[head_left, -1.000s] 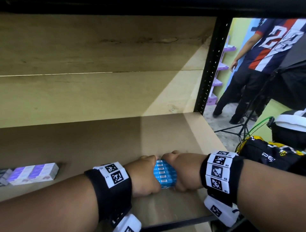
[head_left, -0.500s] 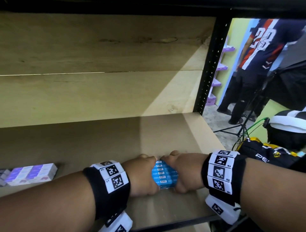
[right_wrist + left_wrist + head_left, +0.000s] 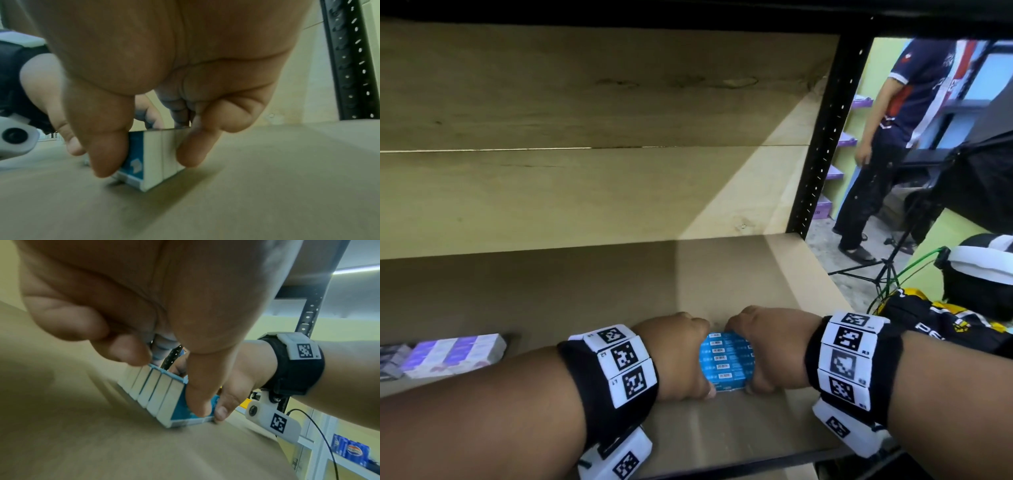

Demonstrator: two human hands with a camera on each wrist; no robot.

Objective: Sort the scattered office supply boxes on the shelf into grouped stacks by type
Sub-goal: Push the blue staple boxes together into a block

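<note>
**Desk editor:** What lies at the shelf's (image 3: 592, 291) left edge?

**Photographer:** A row of purple-and-white boxes (image 3: 453, 354), flat on the board near the front edge, with a grey box (image 3: 392, 359) touching their left end. They sit well apart from the hands.

**Desk editor:** And the main subject?

**Photographer:** A block of blue boxes (image 3: 726, 361), barcoded sides facing up, standing side by side on the shelf toward its right front corner. The left hand (image 3: 678, 356) clamps the block's left end, and the grip is curled round it: in the left wrist view the thumb presses the near blue face while the fingers (image 3: 131, 353) hook over the top edge. The right hand (image 3: 767, 346) mirrors it on the right end, thumb on the blue face, fingers (image 3: 191, 154) down the white sides. The block rests on the board in both wrist views.

**Desk editor:** Anything at the right?

**Photographer:** The black perforated post (image 3: 822, 144) at the shelf's right back corner, and beyond it a person in a dark jersey (image 3: 914, 102) standing beside a tripod (image 3: 887, 270). Both of the sorter's wrists wear black bands with printed markers (image 3: 623, 363).
</note>
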